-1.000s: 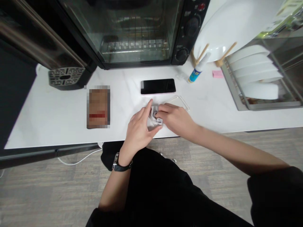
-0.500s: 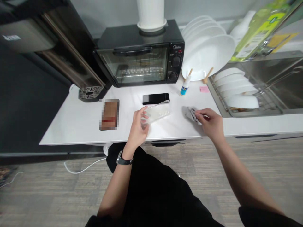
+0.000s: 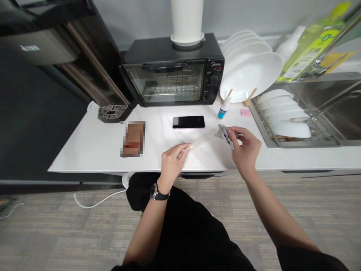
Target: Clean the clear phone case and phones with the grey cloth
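Observation:
My left hand (image 3: 174,160) grips one end of a clear phone case (image 3: 200,141), which is turned nearly edge-on above the counter. A crumpled grey cloth (image 3: 225,135) is pinched in my right hand (image 3: 246,149), and it meets or overlaps the case's far end; whether they touch I cannot tell. Just behind the case lies a phone (image 3: 188,122) with a dark screen, flat on the white counter (image 3: 158,146). A small spray bottle (image 3: 222,109) with a blue label stands beyond the cloth.
A toaster oven (image 3: 172,82) stands at the back, with a drinks dispenser (image 3: 113,111) left of it. On the left lies a blurred-out brown item (image 3: 133,139). To the right are white plates (image 3: 254,75), a pink eraser-like block (image 3: 245,113) and a sink rack with bowls (image 3: 290,128).
My left hand has moved right and tilted the case from face-up to edge-on. The cloth in my right hand has come to the case's end. The camera view has shifted slightly.

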### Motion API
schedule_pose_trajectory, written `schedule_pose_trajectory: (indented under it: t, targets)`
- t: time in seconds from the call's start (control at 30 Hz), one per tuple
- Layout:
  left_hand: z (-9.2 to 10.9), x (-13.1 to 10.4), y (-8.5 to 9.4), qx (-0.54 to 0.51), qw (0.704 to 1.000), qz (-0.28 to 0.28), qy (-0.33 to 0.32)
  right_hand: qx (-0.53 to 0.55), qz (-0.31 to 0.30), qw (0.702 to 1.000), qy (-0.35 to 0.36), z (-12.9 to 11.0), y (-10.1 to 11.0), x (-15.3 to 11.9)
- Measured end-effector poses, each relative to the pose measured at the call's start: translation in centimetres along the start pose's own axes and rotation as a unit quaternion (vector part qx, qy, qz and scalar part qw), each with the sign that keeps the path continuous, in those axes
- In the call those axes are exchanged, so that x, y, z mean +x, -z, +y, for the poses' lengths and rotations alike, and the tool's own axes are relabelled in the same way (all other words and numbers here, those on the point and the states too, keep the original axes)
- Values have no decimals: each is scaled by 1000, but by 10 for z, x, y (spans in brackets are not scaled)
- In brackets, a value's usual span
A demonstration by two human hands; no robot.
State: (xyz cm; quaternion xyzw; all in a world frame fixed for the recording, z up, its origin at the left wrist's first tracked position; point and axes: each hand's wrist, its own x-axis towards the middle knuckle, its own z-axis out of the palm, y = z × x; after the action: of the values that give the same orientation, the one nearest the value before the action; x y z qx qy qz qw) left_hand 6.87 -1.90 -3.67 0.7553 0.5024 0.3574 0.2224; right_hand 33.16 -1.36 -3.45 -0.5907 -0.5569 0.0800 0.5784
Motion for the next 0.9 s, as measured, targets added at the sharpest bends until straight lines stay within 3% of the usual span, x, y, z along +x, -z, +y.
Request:
schedule_pose_trajectory:
  t: [0.1,0.2,0.43,0.73,0.9]
  targets:
    - [2,-1,1,23,1000,-9,8,-51,-27,994,93,-8,-9,10]
    - [4,-2,3,31,999,-24,9,-62,-76,985,142,-7,-12,16]
    - [0,-2,2,-18,998,-62,-27,-28,-161,977,140,-12,-17,6]
    - [1,0,7,79,995,-64,-3,-12,-243,957,157,-57,-48,-45]
    - [0,0,8,78,995,-62,2,-26,-237,952,190,-48,-49,-45]
